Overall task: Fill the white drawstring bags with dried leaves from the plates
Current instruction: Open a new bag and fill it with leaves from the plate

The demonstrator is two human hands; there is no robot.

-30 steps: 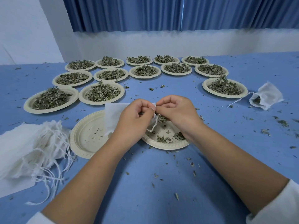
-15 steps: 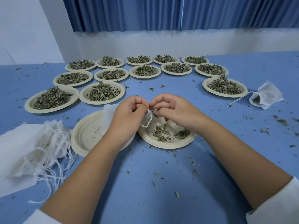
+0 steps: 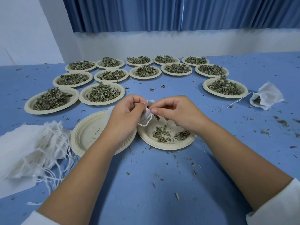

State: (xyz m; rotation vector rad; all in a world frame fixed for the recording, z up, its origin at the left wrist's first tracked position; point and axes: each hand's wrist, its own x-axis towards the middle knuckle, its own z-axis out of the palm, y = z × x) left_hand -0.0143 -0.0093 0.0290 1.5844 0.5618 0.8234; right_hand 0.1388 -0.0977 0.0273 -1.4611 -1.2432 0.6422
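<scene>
- Drawstring bag (image 3: 146, 114) hangs just above the near plate (image 3: 165, 147), its mouth between both hands.
- Left hand (image 3: 128, 111) fingers pinch the bag rim; right hand (image 3: 177, 111) fingers pinch some dried leaves (image 3: 156, 117) at the mouth.
- Since a second ago both hands have lifted off this plate; few leaves remain there, so this bag seems nearly filled.
- Full plates (image 3: 102, 94), a filled bag (image 3: 266, 95) and empty bags (image 3: 27, 151) lie around on the counter (image 3: 146, 184).

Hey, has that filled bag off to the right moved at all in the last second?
No. The filled bag lies just right of the heaped plate, its string trailing toward that plate's rim, same as before.
</scene>
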